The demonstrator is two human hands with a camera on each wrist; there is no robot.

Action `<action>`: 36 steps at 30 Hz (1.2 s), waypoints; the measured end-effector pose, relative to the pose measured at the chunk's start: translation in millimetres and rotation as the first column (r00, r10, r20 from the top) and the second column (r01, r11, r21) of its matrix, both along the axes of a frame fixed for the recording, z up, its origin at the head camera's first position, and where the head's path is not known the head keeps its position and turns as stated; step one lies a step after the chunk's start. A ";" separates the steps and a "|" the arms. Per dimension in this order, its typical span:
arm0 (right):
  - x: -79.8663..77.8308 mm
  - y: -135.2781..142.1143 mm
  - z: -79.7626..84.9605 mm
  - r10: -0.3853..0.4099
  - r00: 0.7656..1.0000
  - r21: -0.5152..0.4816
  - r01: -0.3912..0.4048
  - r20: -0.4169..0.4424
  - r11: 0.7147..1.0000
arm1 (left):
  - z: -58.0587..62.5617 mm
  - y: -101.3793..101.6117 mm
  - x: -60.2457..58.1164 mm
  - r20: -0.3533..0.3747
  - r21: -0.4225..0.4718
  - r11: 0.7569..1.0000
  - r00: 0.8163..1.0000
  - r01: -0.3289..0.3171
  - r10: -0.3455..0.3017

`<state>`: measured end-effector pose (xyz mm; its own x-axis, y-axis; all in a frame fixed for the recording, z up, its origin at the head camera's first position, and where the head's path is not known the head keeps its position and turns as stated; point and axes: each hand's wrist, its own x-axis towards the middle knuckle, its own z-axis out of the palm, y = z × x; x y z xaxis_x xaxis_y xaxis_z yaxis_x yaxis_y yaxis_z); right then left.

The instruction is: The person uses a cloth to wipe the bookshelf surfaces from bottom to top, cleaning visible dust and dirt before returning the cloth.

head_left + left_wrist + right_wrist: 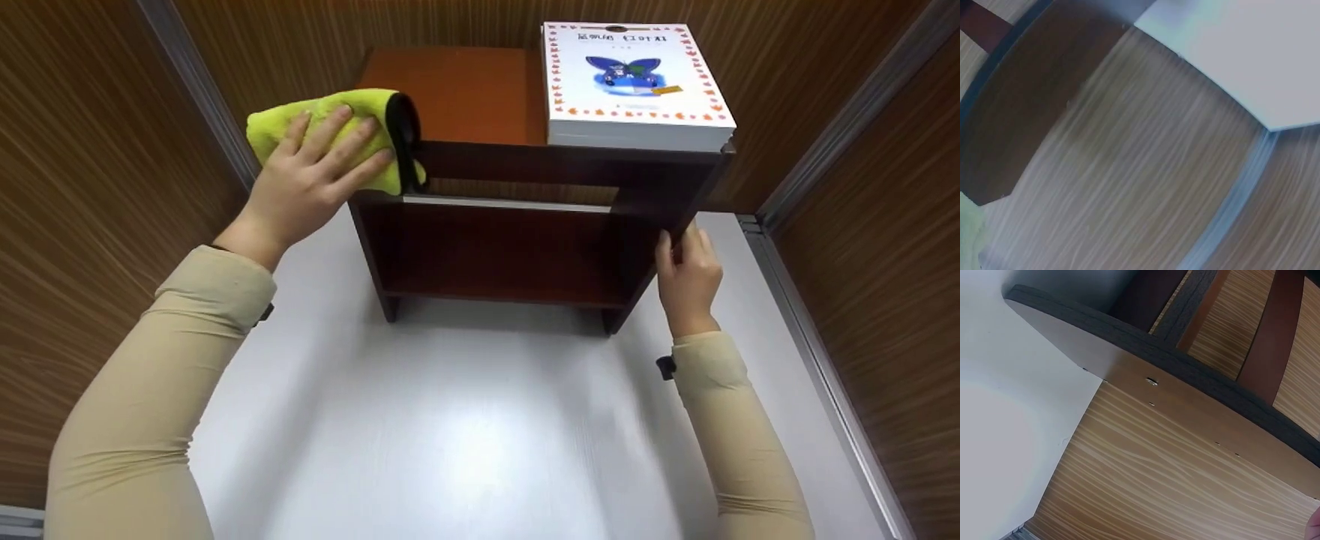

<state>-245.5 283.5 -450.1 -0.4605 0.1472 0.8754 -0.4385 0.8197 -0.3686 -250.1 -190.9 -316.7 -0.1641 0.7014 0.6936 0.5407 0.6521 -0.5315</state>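
Note:
A small dark-brown wooden shelf (465,94) stands on a white surface. At its top left corner my left hand (300,180) presses a yellow-green cloth (281,124) with black trim, fingers spread over it. The cloth (970,236) just enters the left wrist view beside the shelf's side panel (1033,107). Low on the opposite side, my right hand (690,281) holds the right side panel (1151,377), thumb at its front edge and fingers along the outer face. In the right wrist view only a bit of fingertip shows at the lower right corner.
Thick white books with a butterfly cover (634,82) lie stacked on the shelf's right top. Wood-grain walls (885,247) rise at the left, back and right, with metal strips (817,322) along their joins. The white surface (465,420) stretches in front of the shelf.

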 end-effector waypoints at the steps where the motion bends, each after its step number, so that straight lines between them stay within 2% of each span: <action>1: 0.1 -0.3 0.2 0.004 1.000 -0.001 -0.004 0.003 1.000 | -0.4 1.0 -0.1 0.001 -0.004 1.000 1.000 -0.002 0.002; 7: 0.3 -0.1 0.4 0.014 1.000 -0.012 -0.014 0.012 1.000 | 5.1 22.9 -1.1 0.030 -0.017 1.000 0.999 0.013 -0.013; 13: -0.1 3.0 -1.1 0.018 1.000 -0.017 -0.018 -0.007 1.000 | 12.5 63.6 -1.5 0.052 -0.060 0.998 0.998 0.035 -0.032; 15: 0.6 3.1 -0.8 0.015 1.000 -0.022 -0.015 0.007 1.000 | 14.2 71.4 -2.6 0.066 -0.061 0.998 0.997 0.036 -0.032; 17: 2.4 2.6 0.6 0.010 0.999 -0.013 -0.010 0.043 1.000 | 13.2 69.4 -3.1 0.056 -0.008 0.999 0.998 0.035 -0.035; 20: 7.7 1.0 7.6 0.004 0.998 0.013 -0.005 0.061 1.000 | 5.3 50.4 -0.9 0.019 0.152 0.988 0.999 0.030 -0.033; 23: 17.0 -6.2 27.7 0.021 0.998 0.002 -0.021 -0.060 1.000 | -10.7 27.8 3.2 -0.016 0.329 0.944 1.000 0.004 0.001; 24: 20.1 -10.9 38.4 0.042 0.991 -0.001 -0.042 -0.130 0.999 | -16.8 21.7 4.4 -0.017 0.373 0.928 1.000 -0.005 0.012; 26: 25.6 -23.8 65.7 0.092 0.962 0.021 -0.090 -0.259 0.996 | -28.9 13.4 5.6 -0.011 0.443 0.897 1.000 -0.018 0.025; 28: 29.9 -37.4 95.4 0.143 0.941 0.086 -0.122 -0.307 0.989 | -40.4 10.8 5.8 0.013 0.494 0.869 1.000 -0.026 0.022; 30: 31.7 -47.4 120.8 0.190 0.945 0.183 -0.144 -0.267 0.973 | -50.4 13.2 5.5 0.050 0.533 0.845 0.999 -0.035 0.010; 32: 31.2 -52.5 138.2 0.203 0.964 0.272 -0.153 -0.169 0.950 | -58.4 18.2 5.2 0.084 0.571 0.820 0.996 -0.047 -0.002; 34: 28.3 -54.0 146.6 0.200 0.977 0.343 -0.163 -0.073 0.925 | -63.8 23.1 5.2 0.106 0.597 0.800 0.994 -0.061 -0.003; 36: 24.8 -54.6 148.6 0.196 0.981 0.369 -0.176 -0.016 0.912 | -67.6 26.2 5.6 0.112 0.609 0.789 0.994 -0.076 0.010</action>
<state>-220.7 228.8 -301.5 -0.4014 -0.2703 0.8751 -0.6063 0.7946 -0.0327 -244.6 -164.7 -384.2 -0.2736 0.1261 0.9535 0.5310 0.8464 0.0404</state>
